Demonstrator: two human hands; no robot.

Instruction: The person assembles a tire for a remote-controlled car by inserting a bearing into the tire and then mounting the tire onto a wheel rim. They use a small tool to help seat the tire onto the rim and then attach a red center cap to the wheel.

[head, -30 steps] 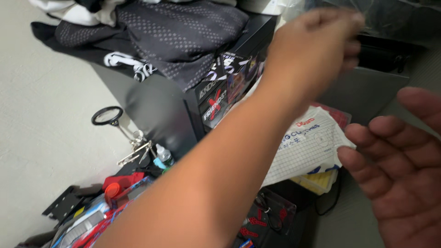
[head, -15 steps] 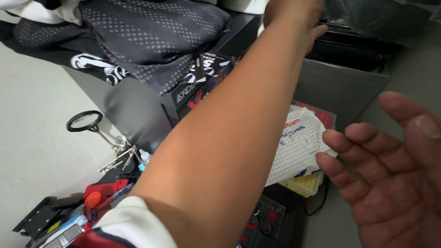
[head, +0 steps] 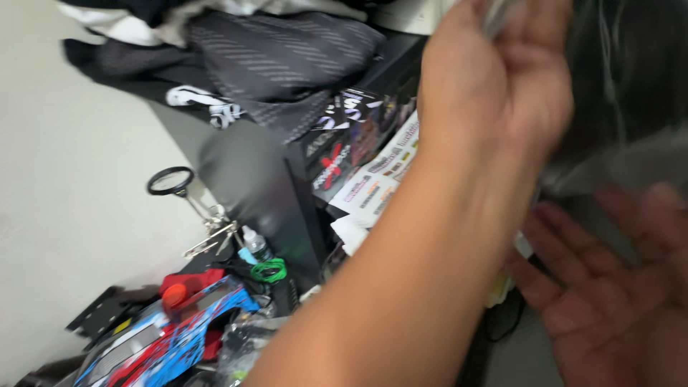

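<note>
Left hand (head: 494, 93) raised at 1 o'clock, blurred, fingers curled round sth pale at top edge; can't tell what. Right hand (head: 616, 287) at 4 o'clock, palm up, fingers spread wide, holding nothing. Sticker sheets (head: 373, 183) near centre, just below left wrist. Dark clothing (head: 279, 64) at 11; magnifier ring (head: 170, 180) at 9.

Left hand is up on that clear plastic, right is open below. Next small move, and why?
Probably bring the right hand up to catch the lower edge of the clear plastic sheet. The left hand looks closed on its top near the frame edge, the sheet hangs loose and blurred, and the right palm is open just beneath it, holding nothing.
</note>
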